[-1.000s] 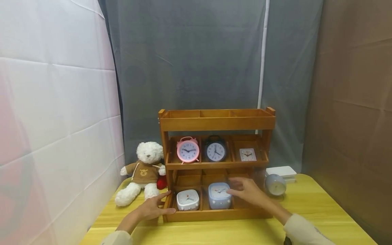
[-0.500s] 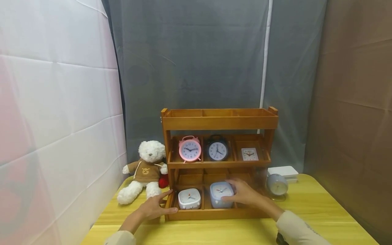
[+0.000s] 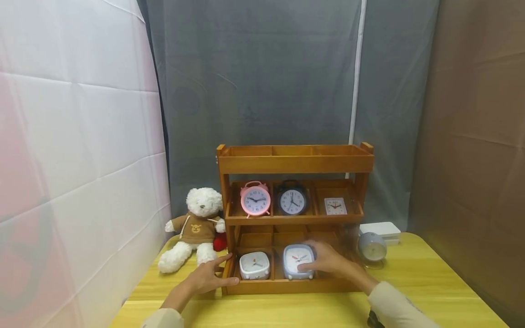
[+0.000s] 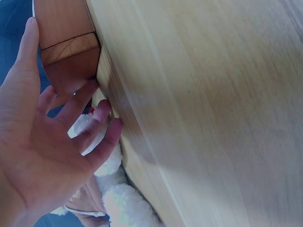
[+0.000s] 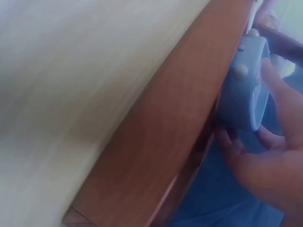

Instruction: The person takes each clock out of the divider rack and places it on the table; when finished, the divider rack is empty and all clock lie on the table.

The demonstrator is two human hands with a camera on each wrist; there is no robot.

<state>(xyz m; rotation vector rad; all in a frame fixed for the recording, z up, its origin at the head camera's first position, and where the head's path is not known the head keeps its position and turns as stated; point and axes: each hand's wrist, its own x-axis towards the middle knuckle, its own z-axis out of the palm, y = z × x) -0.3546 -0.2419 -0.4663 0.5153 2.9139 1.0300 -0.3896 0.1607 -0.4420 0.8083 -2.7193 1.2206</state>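
Note:
My right hand [image 3: 328, 258] holds a rounded blue alarm clock [image 3: 293, 259] in the bottom tier of a wooden shelf [image 3: 295, 164], at its middle compartment. In the right wrist view the thumb lies on the face of the blue alarm clock [image 5: 241, 94], and fingers reach behind it. Its face is turned forward, fairly upright. A white rounded alarm clock [image 3: 254, 265] leans back in the compartment to its left. At the shelf's left end my left hand [image 3: 205, 275] touches the frame, thumb on the front edge; its fingers are spread loosely in the left wrist view.
On the middle tier stand a pink clock [image 3: 255, 200], a black clock [image 3: 292, 201] and a small white square clock [image 3: 335, 206]. A white teddy bear [image 3: 201, 228] sits left of the shelf. To the right are a grey round clock [image 3: 372, 247] and white boxes [image 3: 381, 229].
My right hand has moved left onto the blue alarm clock and taken hold of it. The clock has tipped from leaning back to facing more forward. My left hand stays at the shelf's end.

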